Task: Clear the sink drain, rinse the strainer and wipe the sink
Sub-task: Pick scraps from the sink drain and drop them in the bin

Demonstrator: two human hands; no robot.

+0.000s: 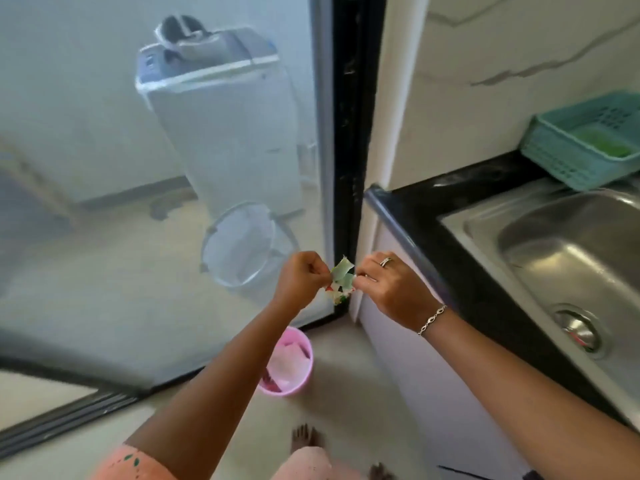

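Both my left hand and right hand pinch the scrap by its edges; it seems light, limp, easily torn.

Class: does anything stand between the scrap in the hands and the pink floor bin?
Nothing visible. The left hand and right hand pinch the scrap in open air; the pink bin stands open below.

Bright daylight thru glass door, hazy w/ motion blur; wide-angle bend at edges; sink glares.
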